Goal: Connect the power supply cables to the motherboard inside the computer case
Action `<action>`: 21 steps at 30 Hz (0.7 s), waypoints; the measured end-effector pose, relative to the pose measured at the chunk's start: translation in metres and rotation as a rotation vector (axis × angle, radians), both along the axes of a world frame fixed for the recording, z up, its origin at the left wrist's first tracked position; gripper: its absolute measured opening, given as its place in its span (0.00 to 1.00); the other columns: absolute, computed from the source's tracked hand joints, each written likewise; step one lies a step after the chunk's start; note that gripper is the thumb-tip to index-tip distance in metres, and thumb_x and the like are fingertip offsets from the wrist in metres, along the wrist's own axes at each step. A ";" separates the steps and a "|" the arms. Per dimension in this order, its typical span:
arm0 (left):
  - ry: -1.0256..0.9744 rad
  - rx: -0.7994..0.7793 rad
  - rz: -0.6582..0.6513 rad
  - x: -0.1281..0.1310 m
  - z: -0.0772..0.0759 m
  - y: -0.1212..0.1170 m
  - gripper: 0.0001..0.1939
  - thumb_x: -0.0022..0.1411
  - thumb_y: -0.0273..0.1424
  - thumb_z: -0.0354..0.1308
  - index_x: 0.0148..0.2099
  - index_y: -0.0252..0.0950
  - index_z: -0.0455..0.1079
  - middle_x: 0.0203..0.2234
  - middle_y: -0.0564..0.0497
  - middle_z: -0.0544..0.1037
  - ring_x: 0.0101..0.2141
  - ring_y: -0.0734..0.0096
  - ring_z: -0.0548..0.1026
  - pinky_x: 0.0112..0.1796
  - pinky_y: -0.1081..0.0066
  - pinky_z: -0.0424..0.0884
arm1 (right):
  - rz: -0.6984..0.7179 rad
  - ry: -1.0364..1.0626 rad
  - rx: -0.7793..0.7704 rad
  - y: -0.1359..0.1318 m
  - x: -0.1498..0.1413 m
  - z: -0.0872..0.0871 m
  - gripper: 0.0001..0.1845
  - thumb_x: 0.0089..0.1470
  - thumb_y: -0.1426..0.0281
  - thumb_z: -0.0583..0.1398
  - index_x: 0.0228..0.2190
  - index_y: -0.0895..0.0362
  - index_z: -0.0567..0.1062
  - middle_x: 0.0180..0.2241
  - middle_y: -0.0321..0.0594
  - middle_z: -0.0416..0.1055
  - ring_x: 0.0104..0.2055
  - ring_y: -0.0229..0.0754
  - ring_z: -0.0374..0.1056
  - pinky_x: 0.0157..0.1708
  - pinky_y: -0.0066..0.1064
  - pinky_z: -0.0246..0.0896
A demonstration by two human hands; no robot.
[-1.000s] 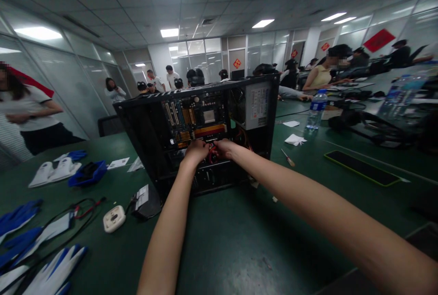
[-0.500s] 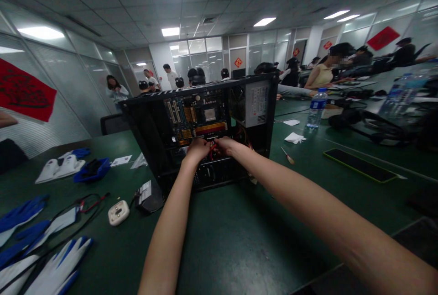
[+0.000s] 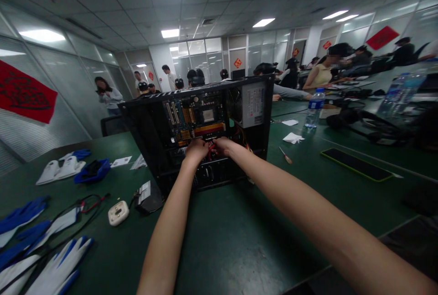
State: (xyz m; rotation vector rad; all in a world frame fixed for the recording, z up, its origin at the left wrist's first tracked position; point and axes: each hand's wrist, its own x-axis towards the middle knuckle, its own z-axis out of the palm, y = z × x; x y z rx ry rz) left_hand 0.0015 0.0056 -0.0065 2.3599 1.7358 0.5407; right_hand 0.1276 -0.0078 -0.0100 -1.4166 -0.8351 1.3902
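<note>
An open black computer case stands on the green table, its motherboard and grey power supply exposed. Both my arms reach into it. My left hand is curled closed just below the motherboard. My right hand is closed beside it, and the two nearly touch. Red wires show between the hands; which hand grips them I cannot make out.
A white plug with black cable and a small black box lie left of the case. Blue-and-white gloves lie at the near left. A screwdriver, tissue, water bottle and a dark tablet lie to the right. Several people sit and stand behind.
My hands have stayed at the same spot inside the case. The view has shifted slightly, and the person at the far left has gone out of view.
</note>
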 end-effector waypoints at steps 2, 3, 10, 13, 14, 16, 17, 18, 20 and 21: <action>0.022 0.029 0.031 0.001 0.002 -0.004 0.18 0.67 0.41 0.52 0.42 0.36 0.81 0.41 0.38 0.83 0.42 0.58 0.79 0.39 0.68 0.69 | -0.010 -0.009 -0.007 0.000 0.000 0.000 0.13 0.70 0.74 0.49 0.32 0.58 0.66 0.17 0.31 0.65 0.15 0.32 0.62 0.16 0.21 0.53; 0.033 0.042 0.038 0.002 0.003 -0.005 0.19 0.68 0.41 0.52 0.42 0.36 0.80 0.42 0.37 0.82 0.43 0.57 0.79 0.40 0.67 0.69 | -0.014 -0.014 -0.011 0.000 -0.001 0.000 0.13 0.70 0.73 0.49 0.32 0.58 0.66 0.17 0.31 0.65 0.15 0.32 0.62 0.16 0.21 0.53; 0.101 0.094 0.075 0.008 0.009 -0.012 0.19 0.69 0.42 0.51 0.43 0.36 0.80 0.43 0.36 0.82 0.45 0.53 0.80 0.42 0.66 0.71 | -0.004 -0.045 -0.012 0.000 -0.001 -0.001 0.12 0.70 0.73 0.51 0.33 0.59 0.69 0.17 0.31 0.67 0.13 0.31 0.61 0.16 0.22 0.56; 0.106 0.073 0.080 0.010 0.011 -0.013 0.19 0.69 0.41 0.51 0.44 0.36 0.80 0.44 0.36 0.82 0.46 0.53 0.79 0.42 0.66 0.71 | -0.019 -0.073 -0.030 0.000 -0.002 -0.001 0.11 0.70 0.71 0.51 0.34 0.59 0.69 0.16 0.31 0.66 0.12 0.33 0.61 0.14 0.24 0.55; 0.110 0.064 0.081 0.011 0.011 -0.013 0.19 0.69 0.41 0.50 0.45 0.35 0.79 0.45 0.36 0.82 0.47 0.52 0.79 0.42 0.65 0.71 | -0.028 -0.082 -0.035 0.000 -0.003 0.000 0.11 0.70 0.71 0.51 0.34 0.59 0.69 0.16 0.31 0.66 0.12 0.34 0.60 0.14 0.24 0.55; 0.117 0.061 0.080 0.012 0.011 -0.012 0.20 0.70 0.40 0.49 0.45 0.35 0.79 0.45 0.36 0.81 0.47 0.52 0.79 0.42 0.65 0.71 | -0.046 -0.087 -0.036 -0.001 -0.003 0.001 0.10 0.69 0.72 0.51 0.35 0.59 0.69 0.15 0.30 0.65 0.12 0.33 0.60 0.14 0.23 0.54; 0.116 0.062 0.075 0.012 0.011 -0.011 0.20 0.70 0.40 0.49 0.45 0.35 0.79 0.45 0.35 0.81 0.47 0.52 0.79 0.42 0.65 0.71 | -0.051 -0.083 -0.032 -0.002 -0.003 0.002 0.10 0.69 0.73 0.52 0.34 0.59 0.69 0.16 0.30 0.65 0.12 0.33 0.60 0.14 0.23 0.53; 0.111 0.064 0.067 0.012 0.010 -0.010 0.20 0.70 0.40 0.49 0.45 0.35 0.79 0.45 0.35 0.81 0.47 0.52 0.79 0.42 0.65 0.71 | -0.052 -0.074 -0.025 -0.002 -0.003 0.003 0.10 0.69 0.74 0.52 0.34 0.59 0.69 0.16 0.30 0.65 0.12 0.32 0.60 0.14 0.22 0.53; 0.093 0.059 0.041 0.010 0.009 -0.008 0.20 0.70 0.39 0.49 0.44 0.35 0.80 0.44 0.36 0.82 0.46 0.53 0.80 0.42 0.66 0.71 | -0.047 -0.050 -0.016 -0.003 -0.003 0.004 0.10 0.69 0.74 0.52 0.33 0.59 0.68 0.16 0.29 0.65 0.13 0.31 0.60 0.15 0.21 0.52; 0.083 0.053 0.027 0.009 0.008 -0.007 0.20 0.70 0.39 0.49 0.43 0.35 0.80 0.43 0.37 0.82 0.45 0.54 0.80 0.42 0.66 0.71 | -0.041 -0.037 -0.016 -0.004 -0.002 0.004 0.11 0.69 0.74 0.52 0.32 0.59 0.68 0.16 0.29 0.65 0.13 0.30 0.60 0.15 0.21 0.52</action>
